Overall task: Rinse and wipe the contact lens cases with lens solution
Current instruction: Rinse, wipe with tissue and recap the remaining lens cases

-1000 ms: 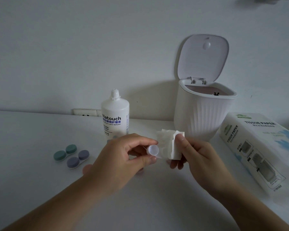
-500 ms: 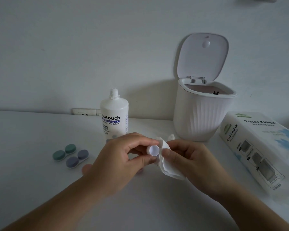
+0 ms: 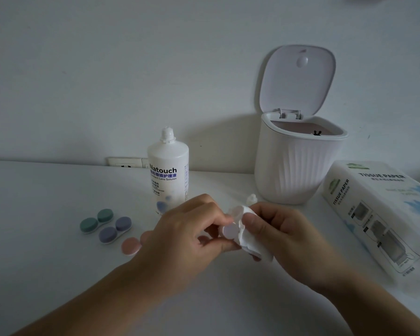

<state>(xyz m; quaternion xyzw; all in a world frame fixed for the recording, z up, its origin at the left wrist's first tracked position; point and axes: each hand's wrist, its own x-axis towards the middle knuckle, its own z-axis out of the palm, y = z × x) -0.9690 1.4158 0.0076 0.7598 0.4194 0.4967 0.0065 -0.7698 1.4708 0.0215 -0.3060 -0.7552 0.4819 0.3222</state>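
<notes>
Wiping is in hand: the pale case [image 3: 229, 230], above the tabletop's front-middle, is pinched by the left hand [image 3: 187, 235]; folded tissue [image 3: 249, 235] is clamped by the right hand [image 3: 284, 236]. Next, both wells probably must be dried.

left hand [image 3: 192, 229] fingers curled, right hand [image 3: 284, 236] pinching

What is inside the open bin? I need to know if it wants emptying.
Inside the bin only a pinkish inner surface and one small dark object near the far rim show. The front wall hides everything lower down.
</notes>
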